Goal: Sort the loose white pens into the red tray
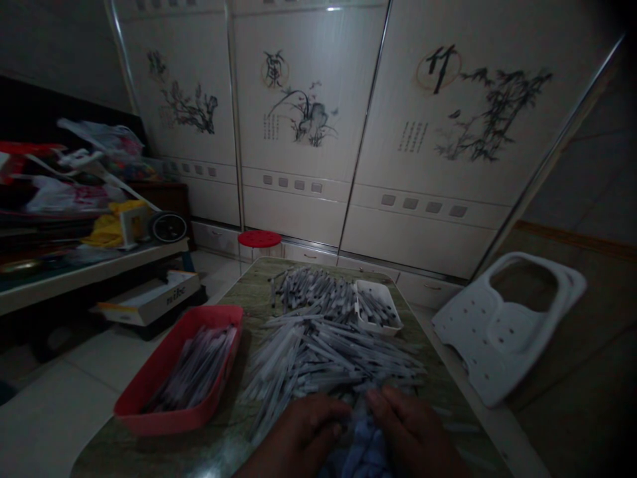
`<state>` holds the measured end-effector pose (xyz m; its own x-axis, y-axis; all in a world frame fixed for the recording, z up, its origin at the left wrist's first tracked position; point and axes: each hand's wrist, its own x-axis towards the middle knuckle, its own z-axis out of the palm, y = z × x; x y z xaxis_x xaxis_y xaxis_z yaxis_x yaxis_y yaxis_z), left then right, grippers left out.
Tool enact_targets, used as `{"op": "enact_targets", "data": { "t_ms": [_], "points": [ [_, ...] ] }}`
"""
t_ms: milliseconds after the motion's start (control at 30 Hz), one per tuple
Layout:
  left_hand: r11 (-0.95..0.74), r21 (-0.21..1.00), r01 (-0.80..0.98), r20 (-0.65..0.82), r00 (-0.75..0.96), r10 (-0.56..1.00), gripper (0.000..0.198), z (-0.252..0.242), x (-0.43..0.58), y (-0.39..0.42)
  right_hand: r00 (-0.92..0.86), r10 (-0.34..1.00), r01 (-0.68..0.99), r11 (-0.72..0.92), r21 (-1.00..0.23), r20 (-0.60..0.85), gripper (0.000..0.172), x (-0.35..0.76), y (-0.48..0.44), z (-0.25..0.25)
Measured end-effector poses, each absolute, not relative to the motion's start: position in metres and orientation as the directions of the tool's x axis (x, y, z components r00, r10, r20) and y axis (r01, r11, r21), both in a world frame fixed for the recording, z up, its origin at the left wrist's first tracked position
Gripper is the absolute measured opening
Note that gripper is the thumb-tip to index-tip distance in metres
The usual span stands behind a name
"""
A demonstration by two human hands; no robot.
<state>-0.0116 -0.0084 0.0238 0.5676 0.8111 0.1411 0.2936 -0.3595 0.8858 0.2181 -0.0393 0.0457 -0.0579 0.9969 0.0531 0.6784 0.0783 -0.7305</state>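
Bluish bundle (362, 453) sits between your left hand (316, 425) and right hand (415, 425), fingers curled; cannot tell what they pinch. Light fingertip grip should suit slim tubes (343, 353) on table (252, 297).

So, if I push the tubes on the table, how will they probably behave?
The tubes look thin, straight and translucent, so each is probably light and fairly stiff. Lying loosely heaped across one another, they would likely slide and scatter.

- Left hand (309, 425): fingers curled inward, thumb near the index finger.
- Right hand (411, 425): fingers bent, tips angled toward the left.
- The 2 hands: near each other, apart.
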Motion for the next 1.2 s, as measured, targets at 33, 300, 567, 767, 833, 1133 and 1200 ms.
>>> {"op": "enact_targets", "data": {
  "t_ms": [33,300,567,767,833,1133,1200],
  "points": [
    [-0.357,0.888,0.289,0.143,0.563,0.814,0.027,0.025,-0.012,-0.008,-0.076,0.996,0.659,0.087,-0.747,0.049,0.046,0.218,-0.04,0.049],
    [-0.41,0.852,0.325,0.151,0.599,0.787,0.027,0.024,-0.009,-0.007,-0.08,0.994,0.757,0.113,-0.644,0.081,0.041,0.22,-0.039,0.043],
    [-0.392,0.857,0.335,0.141,0.58,0.802,0.027,0.019,-0.01,-0.008,-0.095,0.99,0.78,0.141,-0.61,0.108,0.048,0.22,-0.04,0.041],
    [-0.407,0.85,0.335,0.157,0.577,0.801,0.028,0.014,-0.009,-0.007,-0.172,0.98,0.766,0.197,-0.612,0.1,0.038,0.223,-0.041,0.043],
    [-0.438,0.844,0.309,0.197,0.581,0.79,0.027,0.01,-0.007,-0.007,-0.131,0.984,0.8,0.177,-0.574,0.121,0.041,0.221,-0.04,0.039],
    [-0.35,0.876,0.331,0.118,0.557,0.822,0.028,0.019,-0.011,-0.008,-0.109,0.98,0.649,0.196,-0.735,0.165,0.038,0.223,-0.044,0.048],
    [-0.368,0.874,0.318,0.129,0.578,0.805,0.026,0.022,-0.011,-0.008,-0.124,0.983,0.686,0.183,-0.705,0.135,0.035,0.223,-0.045,0.046]
  ]
}}
